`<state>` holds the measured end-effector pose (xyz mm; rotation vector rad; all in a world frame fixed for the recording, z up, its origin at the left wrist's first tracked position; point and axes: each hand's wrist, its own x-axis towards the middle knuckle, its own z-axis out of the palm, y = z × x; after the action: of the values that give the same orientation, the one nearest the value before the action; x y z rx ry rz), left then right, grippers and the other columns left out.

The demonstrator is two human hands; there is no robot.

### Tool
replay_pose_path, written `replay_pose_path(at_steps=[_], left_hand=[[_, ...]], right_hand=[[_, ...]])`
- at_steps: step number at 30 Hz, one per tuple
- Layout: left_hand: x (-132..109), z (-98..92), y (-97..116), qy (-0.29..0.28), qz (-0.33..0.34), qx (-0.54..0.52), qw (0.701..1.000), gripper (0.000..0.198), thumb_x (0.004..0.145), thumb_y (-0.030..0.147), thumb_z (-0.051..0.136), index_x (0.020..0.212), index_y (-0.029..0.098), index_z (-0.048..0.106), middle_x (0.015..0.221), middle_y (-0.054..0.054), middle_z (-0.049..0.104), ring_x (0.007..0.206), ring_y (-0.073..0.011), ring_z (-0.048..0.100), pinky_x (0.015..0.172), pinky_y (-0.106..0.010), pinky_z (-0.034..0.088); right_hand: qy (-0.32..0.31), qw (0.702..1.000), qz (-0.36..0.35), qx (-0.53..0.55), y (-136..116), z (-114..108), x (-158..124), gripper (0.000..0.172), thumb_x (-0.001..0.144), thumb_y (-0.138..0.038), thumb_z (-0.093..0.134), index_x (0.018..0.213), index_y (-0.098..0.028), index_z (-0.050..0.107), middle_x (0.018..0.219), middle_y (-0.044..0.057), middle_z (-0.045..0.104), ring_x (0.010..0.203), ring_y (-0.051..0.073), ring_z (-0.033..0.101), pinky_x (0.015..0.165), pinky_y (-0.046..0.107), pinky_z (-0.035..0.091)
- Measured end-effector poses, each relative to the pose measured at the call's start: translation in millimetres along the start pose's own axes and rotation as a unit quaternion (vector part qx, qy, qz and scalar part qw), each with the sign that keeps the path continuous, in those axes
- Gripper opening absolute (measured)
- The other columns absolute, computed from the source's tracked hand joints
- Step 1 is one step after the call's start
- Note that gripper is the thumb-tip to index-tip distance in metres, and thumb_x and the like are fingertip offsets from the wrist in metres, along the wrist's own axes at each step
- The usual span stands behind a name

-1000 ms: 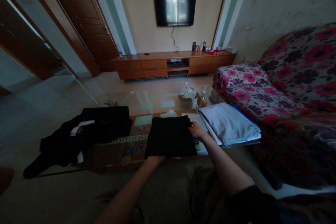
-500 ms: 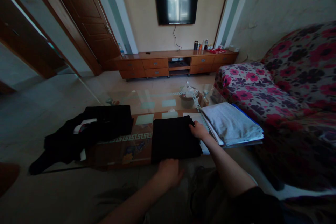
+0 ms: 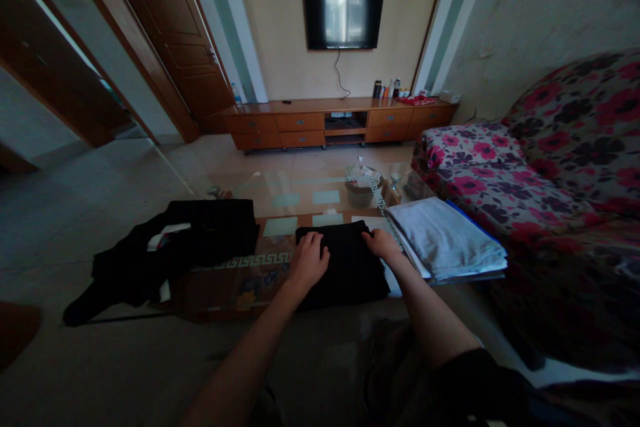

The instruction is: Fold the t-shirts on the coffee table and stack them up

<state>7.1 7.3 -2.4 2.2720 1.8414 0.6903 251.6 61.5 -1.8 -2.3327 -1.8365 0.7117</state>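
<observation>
A folded black garment (image 3: 345,267) lies in a flat rectangle on the glass coffee table (image 3: 277,257). My left hand (image 3: 310,260) rests on top of its left side, fingers stretched out and a little apart. At the far right corner, my right hand (image 3: 383,245) pinches the cloth's edge, its thumb partly hidden. To the right is a stack of folded clothes (image 3: 445,237) with a grey piece on top. A loose black garment (image 3: 200,240) with a white tag or label is spread at the table's left end.
A flowered sofa (image 3: 560,153) stands close on the right. Under the glass are a waste basket (image 3: 361,195) and a lower shelf with small packets (image 3: 253,290). Along the far wall runs a wooden cabinet (image 3: 300,123) with bottles (image 3: 387,89), below a television (image 3: 344,17).
My left hand has moved from the garment's near edge up and forward onto its left side. The right hand stays at the far right corner. The view has shifted slightly.
</observation>
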Motion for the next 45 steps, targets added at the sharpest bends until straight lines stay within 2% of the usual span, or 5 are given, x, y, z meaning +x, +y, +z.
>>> replay_pose_path(at_steps=[6,13,31,37,45], left_hand=[[10,23.5,3,-0.041,-0.016,0.081,0.996,0.066,0.104,0.045,0.034,0.158,0.008,0.04,0.166,-0.017,0.037,0.157,-0.0329,0.026,0.126,-0.048,0.025],[8,46.9,1,-0.048,0.002,0.093,0.995,0.064,0.101,0.036,0.036,0.162,0.018,0.036,0.17,-0.007,0.031,0.16,-0.0271,0.019,0.13,-0.048,0.015],[8,44.5,-33,-0.065,-0.05,0.1,0.992,0.076,0.1,0.057,0.039,0.164,0.018,0.031,0.172,-0.01,0.025,0.16,-0.0282,0.017,0.128,-0.048,0.018],[-8,47.9,-16,0.004,-0.121,0.139,0.983,0.075,0.1,0.052,0.039,0.162,0.009,0.035,0.171,-0.019,0.024,0.159,-0.0366,0.016,0.127,-0.053,0.016],[1,37.1,-32,-0.063,-0.074,0.102,0.99,0.07,0.1,0.048,0.04,0.161,0.013,0.038,0.17,-0.014,0.029,0.159,-0.0324,0.02,0.128,-0.051,0.018]], right_hand=[[0.173,0.982,-0.067,-0.045,-35,12,-24,0.051,0.106,-0.045,0.042,0.145,-0.016,0.053,0.149,0.023,0.051,0.135,0.035,0.05,0.107,0.046,0.042],[0.144,0.931,-0.307,-0.133,-62,53,-29,0.053,0.107,-0.038,0.039,0.158,-0.024,0.044,0.171,0.009,0.028,0.159,0.029,0.016,0.128,0.051,0.002],[0.096,0.969,-0.198,-0.114,-32,61,-3,0.068,0.106,-0.059,0.036,0.166,-0.028,0.027,0.175,0.011,0.011,0.161,0.029,0.008,0.126,0.048,0.016],[0.159,0.957,-0.202,-0.137,-41,73,-21,0.073,0.104,-0.058,0.039,0.165,-0.019,0.031,0.173,0.015,0.013,0.161,0.031,0.007,0.127,0.052,0.002],[0.152,0.964,-0.189,-0.109,-54,79,-34,0.075,0.104,-0.056,0.037,0.166,-0.015,0.027,0.173,0.017,0.015,0.16,0.036,0.007,0.125,0.059,0.002]])
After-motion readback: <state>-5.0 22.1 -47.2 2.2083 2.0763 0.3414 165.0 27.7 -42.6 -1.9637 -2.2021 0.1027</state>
